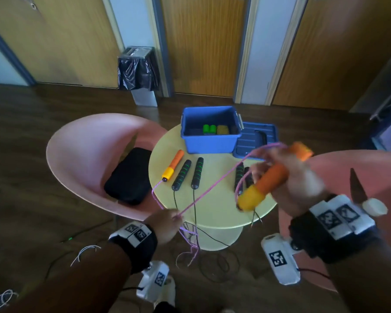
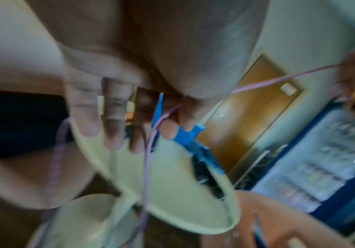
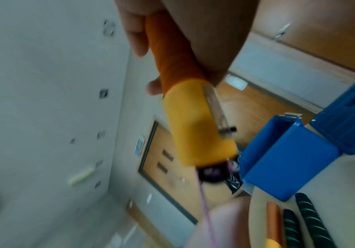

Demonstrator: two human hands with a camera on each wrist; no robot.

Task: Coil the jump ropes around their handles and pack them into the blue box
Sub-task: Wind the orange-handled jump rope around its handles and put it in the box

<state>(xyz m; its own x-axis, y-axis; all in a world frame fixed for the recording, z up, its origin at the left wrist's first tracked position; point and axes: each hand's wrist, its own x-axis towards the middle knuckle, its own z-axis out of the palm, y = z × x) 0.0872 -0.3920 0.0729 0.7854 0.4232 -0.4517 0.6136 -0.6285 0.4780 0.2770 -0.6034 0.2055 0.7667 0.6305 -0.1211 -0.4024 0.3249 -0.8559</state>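
Orange handle [image 1: 266,185] gripped in right hand [image 1: 294,177], raised over yellow table [image 1: 215,208]; pink rope [image 1: 212,184] pinched by left hand [image 1: 165,224]. Coiling barely begun. Blue box [image 1: 210,132] part-filled; black-green handles [image 1: 190,173] still unpacked.

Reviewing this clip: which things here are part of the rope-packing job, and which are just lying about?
Part of the job:
orange handle gripped by the right hand
pink rope pinched by the left hand
second orange handle
black handles
blue box
lid

Just lying about:
black pouch
pink chair
bin
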